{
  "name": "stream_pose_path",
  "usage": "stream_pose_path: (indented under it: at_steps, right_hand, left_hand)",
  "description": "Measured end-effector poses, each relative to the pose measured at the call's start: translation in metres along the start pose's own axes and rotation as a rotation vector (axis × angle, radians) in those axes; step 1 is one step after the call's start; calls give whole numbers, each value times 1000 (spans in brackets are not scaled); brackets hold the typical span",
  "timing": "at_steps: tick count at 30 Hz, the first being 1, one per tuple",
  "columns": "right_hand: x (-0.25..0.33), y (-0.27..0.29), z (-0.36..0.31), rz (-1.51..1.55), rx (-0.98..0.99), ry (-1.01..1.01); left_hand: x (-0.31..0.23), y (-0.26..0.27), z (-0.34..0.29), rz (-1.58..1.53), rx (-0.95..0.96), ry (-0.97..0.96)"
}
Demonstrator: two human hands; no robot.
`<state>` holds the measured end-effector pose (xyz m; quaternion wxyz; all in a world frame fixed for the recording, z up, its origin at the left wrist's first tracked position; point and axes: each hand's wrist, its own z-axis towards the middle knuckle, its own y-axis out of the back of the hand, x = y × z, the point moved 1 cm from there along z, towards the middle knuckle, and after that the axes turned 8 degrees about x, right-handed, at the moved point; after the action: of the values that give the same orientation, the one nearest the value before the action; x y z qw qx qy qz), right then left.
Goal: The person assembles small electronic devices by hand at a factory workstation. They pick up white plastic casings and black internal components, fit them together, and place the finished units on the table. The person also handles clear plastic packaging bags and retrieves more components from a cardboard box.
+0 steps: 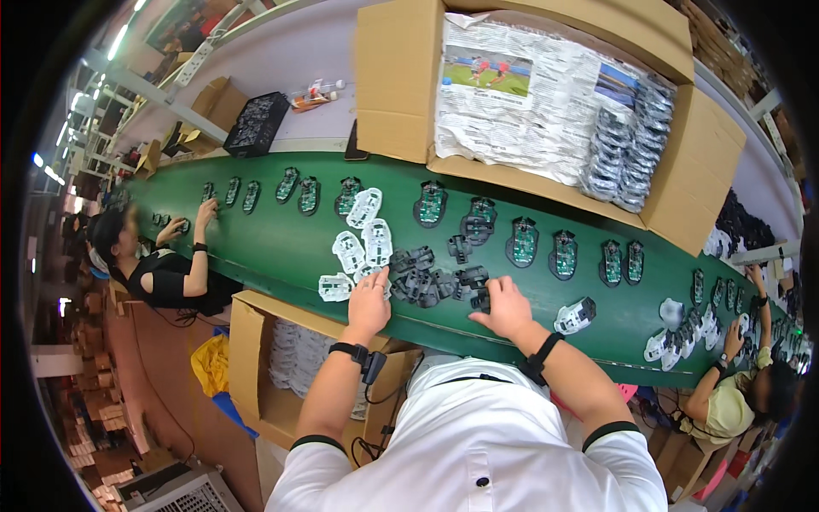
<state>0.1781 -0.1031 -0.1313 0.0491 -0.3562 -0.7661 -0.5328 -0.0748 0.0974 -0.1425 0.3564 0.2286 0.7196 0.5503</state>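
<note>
My left hand [369, 305] is closed at the near end of a loose group of white plastic mouse shells [376, 241], its fingers on the nearest shell. My right hand [508, 309] has its thumb and fingers closed on a small black plastic mouse part [480, 301], at the right end of a pile of similar black parts [418, 285]. Behind both hands, a row of mouse bases with green circuit boards [522, 242] lies along the green work surface [281, 235]. A finished-looking white and black mouse shell [575, 316] lies right of my right hand.
An open carton [393, 102] with newspaper and wrapped parts stands at the back. Another carton [247, 346] of white parts is below the near edge on the left. Co-workers sit at the left [175, 264] and right [725, 397]. More white shells [674, 343] lie at right.
</note>
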Motion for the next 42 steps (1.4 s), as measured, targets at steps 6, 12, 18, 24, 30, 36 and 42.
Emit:
stream_pose_path:
  at_steps: [6, 12, 18, 24, 30, 36, 42]
  right_hand:
    - [-25, -22, -5, 154, -166, 165]
    - [-93, -14, -16, 451, 117, -90]
    - [-71, 14, -26, 23, -82, -205]
    - [-69, -8, -41, 14, -459, -54]
    - [-74, -23, -53, 89, -327, -194]
    - [-38, 32, -72, 1399, -116, 154]
    - [-4, 66, -89, 1147, -207, 544]
  left_hand:
    - [0, 1, 0, -418, -435, 51]
    - [-78, 66, 1, -1421, 325, 365]
    - [-136, 31, 10, -1346, 979, 22]
    - [-146, 4, 4, -1397, 1075, -84]
    - [-144, -5, 1, -1368, 1024, -32]
    - [-157, 35, 16, -1494, 822, 1]
    - [-178, 59, 21, -1385, 603, -149]
